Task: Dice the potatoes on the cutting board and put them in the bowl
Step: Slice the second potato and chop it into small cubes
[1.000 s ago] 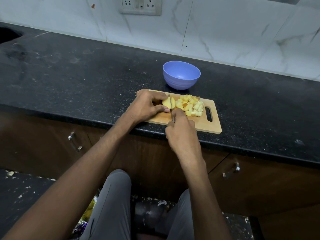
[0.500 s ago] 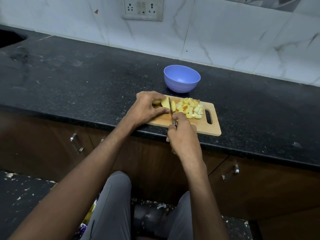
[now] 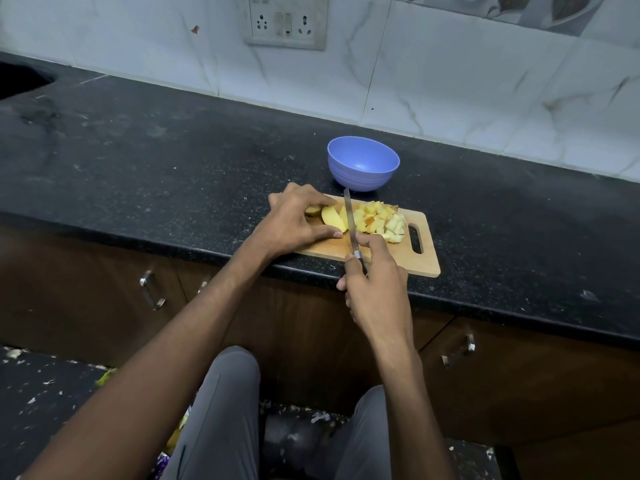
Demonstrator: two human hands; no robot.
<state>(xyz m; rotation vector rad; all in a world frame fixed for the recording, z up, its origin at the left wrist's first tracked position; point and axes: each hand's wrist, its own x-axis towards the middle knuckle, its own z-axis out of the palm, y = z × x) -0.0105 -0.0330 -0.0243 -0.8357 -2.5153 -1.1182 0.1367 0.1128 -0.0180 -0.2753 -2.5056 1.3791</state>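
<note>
My left hand (image 3: 294,220) pinches the uncut potato (image 3: 333,218), just left of the blade. My right hand (image 3: 375,289) grips the knife (image 3: 350,220), its long axis pointing away from me toward the bowl (image 3: 363,164).

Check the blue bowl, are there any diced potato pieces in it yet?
No, the blue bowl shows only its bare inside; the diced pieces lie on the cutting board.
</note>
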